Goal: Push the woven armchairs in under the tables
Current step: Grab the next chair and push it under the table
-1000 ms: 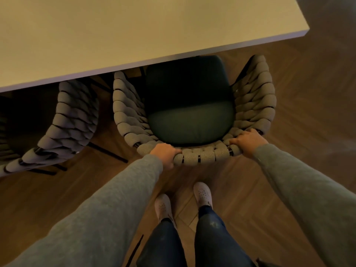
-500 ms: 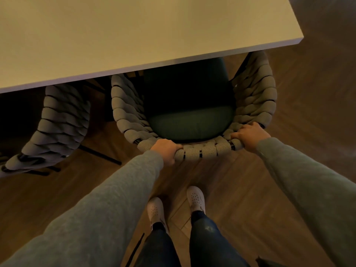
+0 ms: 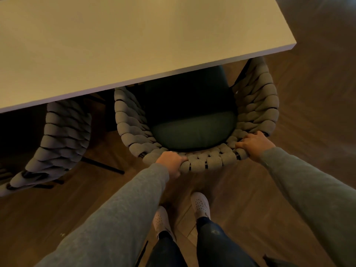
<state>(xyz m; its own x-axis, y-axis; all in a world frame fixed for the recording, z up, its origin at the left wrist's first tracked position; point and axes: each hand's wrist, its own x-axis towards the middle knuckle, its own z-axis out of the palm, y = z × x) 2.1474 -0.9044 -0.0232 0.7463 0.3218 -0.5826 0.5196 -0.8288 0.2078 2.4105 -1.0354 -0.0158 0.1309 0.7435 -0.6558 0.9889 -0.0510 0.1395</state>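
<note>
**Woven armchair (image 3: 133,122) part-way under the table (image 3: 134,45), both hands on its back**

Seen from just behind the person, the chair sits in the middle of the view. The front of its dark green seat cushion (image 3: 192,132) and the tips of both woven arms are hidden beneath the near edge of the pale tabletop, which spreads from 9 o'clock round to 1 o'clock. The rear of the cushion and the curved backrest are clear of the table.

The left hand (image 3: 170,162) grips the back rim at the chair's 6 o'clock, fingers curled over the top of the weave. The right hand (image 3: 254,144) holds the same rim at about 4 o'clock, fingers wrapped over the braid where back meets arm. Both arms, in grey sleeves (image 3: 123,209), reach forward.

At 9 o'clock a second armchair (image 3: 63,135) stands just beside the first, its front under the table too. At 6 o'clock two white shoes (image 3: 200,204) stand on the wooden floor (image 3: 308,112), close behind the chair.
</note>
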